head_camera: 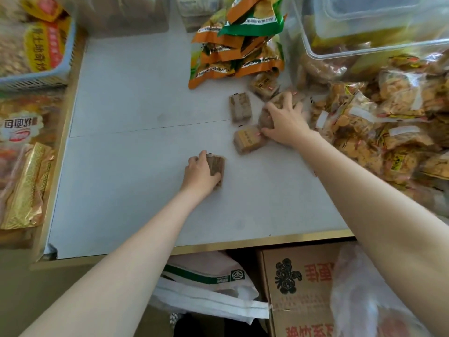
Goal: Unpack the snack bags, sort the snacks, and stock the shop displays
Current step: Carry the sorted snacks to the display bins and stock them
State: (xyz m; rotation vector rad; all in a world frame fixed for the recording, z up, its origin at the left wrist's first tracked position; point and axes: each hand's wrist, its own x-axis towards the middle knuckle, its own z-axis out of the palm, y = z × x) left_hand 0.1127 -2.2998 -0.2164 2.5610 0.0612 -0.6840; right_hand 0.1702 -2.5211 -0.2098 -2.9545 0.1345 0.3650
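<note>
Several small brown wrapped snack blocks lie on the white counter [136, 181]. My left hand [199, 173] grips one brown snack block [217, 167] near the counter's middle. Further back and to the right, my right hand [285, 122] is spread over a small heap of the same blocks, fingers curled round one block [264, 117]. Two more blocks lie loose by it, one upright [240, 107] and one with a yellow label [247, 141]. Another labelled block [263, 85] lies behind the right hand.
Orange and green snack bags [237, 47] are piled at the back. Clear packs of biscuits [379, 122] heap up on the right under a clear plastic bin [364, 27]. A blue basket [36, 40] and gold packs [26, 186] sit left. A cardboard box [298, 288] stands below the counter edge.
</note>
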